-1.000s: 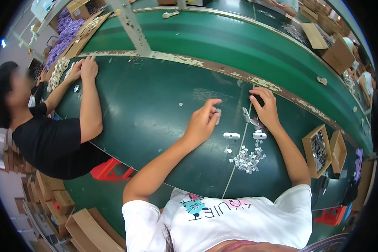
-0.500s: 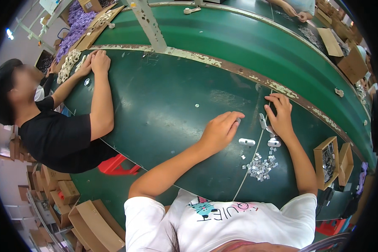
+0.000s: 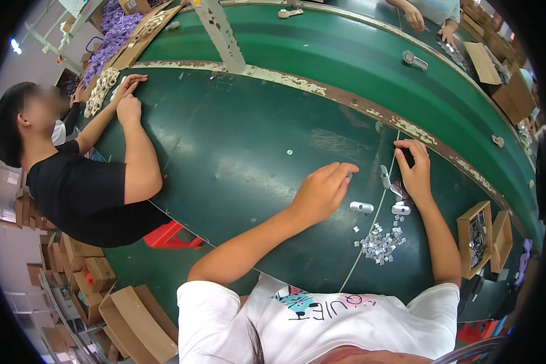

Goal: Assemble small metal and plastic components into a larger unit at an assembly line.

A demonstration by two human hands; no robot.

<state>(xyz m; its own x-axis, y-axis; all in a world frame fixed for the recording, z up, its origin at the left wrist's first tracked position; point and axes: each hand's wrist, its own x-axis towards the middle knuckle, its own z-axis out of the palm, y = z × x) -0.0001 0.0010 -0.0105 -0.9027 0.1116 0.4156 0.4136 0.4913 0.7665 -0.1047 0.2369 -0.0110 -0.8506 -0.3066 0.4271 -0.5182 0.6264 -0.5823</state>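
Note:
My left hand [image 3: 323,193] is closed, thumb against the fingertips, on a small grey piece [image 3: 349,175] that barely shows. My right hand [image 3: 415,168] rests over the table farther right, its fingers curved and thumb apart, with nothing seen between them. Beside it lie silver oval casings: one upright-pointing casing [image 3: 384,177], another partly beside the right wrist [image 3: 400,209], and a flatter silver piece [image 3: 397,189] between them. Closer to the left hand is a lone silver casing [image 3: 361,207] with a dark slot. Nearer my body sits a pile of small shiny square pieces [image 3: 381,244].
A green conveyor belt [image 3: 346,60] runs behind the worn table rail [image 3: 309,84], carrying a silver cylindrical part [image 3: 414,60]. An open carton of dark parts [image 3: 474,238] stands at right. On the left a co-worker [image 3: 85,170] leans on the table near cream parts [image 3: 100,91].
My right hand's fingers have drawn in closer to the thumb. My left hand keeps its pinch. A silver cylinder has appeared on the belt, and the co-worker's hands have shifted.

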